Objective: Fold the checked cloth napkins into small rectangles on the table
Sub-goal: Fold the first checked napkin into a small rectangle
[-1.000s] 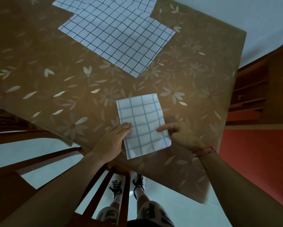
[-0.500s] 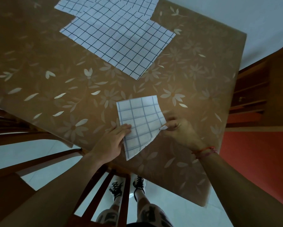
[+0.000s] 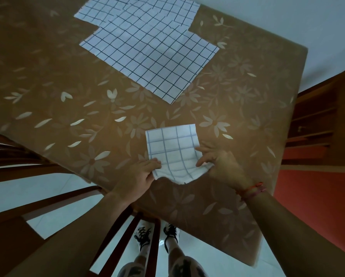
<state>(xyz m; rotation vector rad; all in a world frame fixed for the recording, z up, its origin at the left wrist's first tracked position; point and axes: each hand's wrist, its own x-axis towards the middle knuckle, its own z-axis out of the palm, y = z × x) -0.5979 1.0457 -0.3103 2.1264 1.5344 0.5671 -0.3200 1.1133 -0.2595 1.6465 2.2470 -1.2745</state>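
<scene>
Folded checked napkin (image 3: 172, 151) near the table edge (near edge lifted, curling); unfolded napkins (image 3: 147, 54) lie beyond.

Surface (image 3: 47, 80) open to left & right of hands. Far side blocked by flat unfolded napkins (image 3: 147, 56), overlapping, well apart from folded napkin (image 3: 173, 150). Bare strip between the two. Chair back (image 3: 47, 206) crowds near-left edge, under left forearm.

both arms reach forward; left hand (image 3: 140, 173) and right hand (image 3: 220, 163) each pinch with curled fingers.
</scene>
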